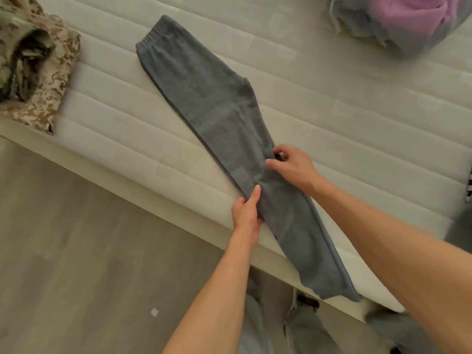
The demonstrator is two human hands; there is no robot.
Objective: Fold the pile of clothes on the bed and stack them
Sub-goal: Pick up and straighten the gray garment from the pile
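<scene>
- The mattress (332,118) fills most of my view, a pale quilted surface running corner to corner, and its near edge drops to the wooden floor (63,251).
- The grey pants (217,108) lie across the mattress, already doubled leg over leg into one long strip. The waistband points to the far left, and the cuffs hang just past the near edge toward my legs.
- The pile of unfolded clothes (398,21) sits at the far right corner, pink and grey pieces bunched together, well apart from my hands.
- The camouflage garment (38,72) lies at the far left of the mattress, loosely folded and well apart from the pants. I judge it to be the start of my stack.
- My right hand (293,167) rests on the pants' right edge about midway down the leg. The thumb and fingers are curled and seem to pinch a bit of the fabric.
- My left hand (246,213) grips the opposite edge, thumb on top of the cloth and fingers tucked under it, just beside the mattress edge.
- What could go wrong: the overhanging cuffs could drag the strip off the mattress if I let go.
- If one hand lifts sooner than the other, the two legs could slide apart and the fold come out crooked.
- The loose pinch on the right could slip as I fold.
</scene>
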